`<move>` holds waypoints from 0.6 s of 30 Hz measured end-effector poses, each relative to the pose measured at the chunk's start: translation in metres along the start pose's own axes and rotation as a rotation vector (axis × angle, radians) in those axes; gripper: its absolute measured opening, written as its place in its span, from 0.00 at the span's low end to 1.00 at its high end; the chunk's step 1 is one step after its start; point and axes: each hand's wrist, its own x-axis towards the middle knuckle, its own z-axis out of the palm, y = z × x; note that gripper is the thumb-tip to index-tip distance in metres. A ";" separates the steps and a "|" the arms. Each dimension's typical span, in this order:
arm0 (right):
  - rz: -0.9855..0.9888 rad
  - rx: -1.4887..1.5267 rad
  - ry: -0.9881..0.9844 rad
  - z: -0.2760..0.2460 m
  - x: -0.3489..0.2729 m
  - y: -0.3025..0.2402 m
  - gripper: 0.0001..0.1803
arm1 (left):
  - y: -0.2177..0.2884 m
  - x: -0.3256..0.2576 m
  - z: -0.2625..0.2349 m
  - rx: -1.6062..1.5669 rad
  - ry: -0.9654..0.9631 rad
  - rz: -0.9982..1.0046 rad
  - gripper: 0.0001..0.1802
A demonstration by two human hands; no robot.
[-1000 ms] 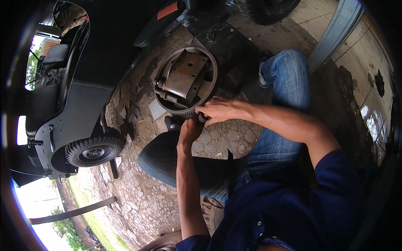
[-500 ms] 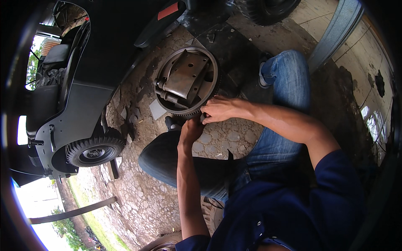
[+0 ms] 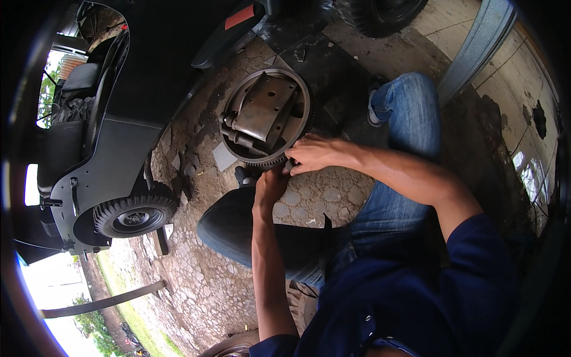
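Observation:
A round steel flywheel (image 3: 308,98) with a toothed rim stands on the ground in front of me. A worn metal plate (image 3: 264,110) with several holes and a rounded, rod-like edge rests inside it. Both hands meet at the flywheel's near edge. My right hand (image 3: 315,153) has its fingers bent and pinched around a small dark piece that I cannot make out. Just below it, my left hand (image 3: 272,184) is closed against the same spot, its fingertips mostly hidden by the hand's back and the rim.
A dark vehicle (image 3: 134,101) stands at the left, its wheel (image 3: 134,217) low beside the rough stone ground. Another tyre (image 3: 380,15) is at the far edge. A grey metal post (image 3: 479,50) rises at the right. A pale flat scrap (image 3: 223,157) lies beside the flywheel.
My right fingers and thumb have shifted very slightly at the pinch. The flywheel, the plate and my left arm look the same.

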 end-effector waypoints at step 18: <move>-0.183 0.121 -0.057 -0.011 -0.007 0.008 0.23 | 0.047 -0.016 0.009 0.051 0.108 -0.114 0.12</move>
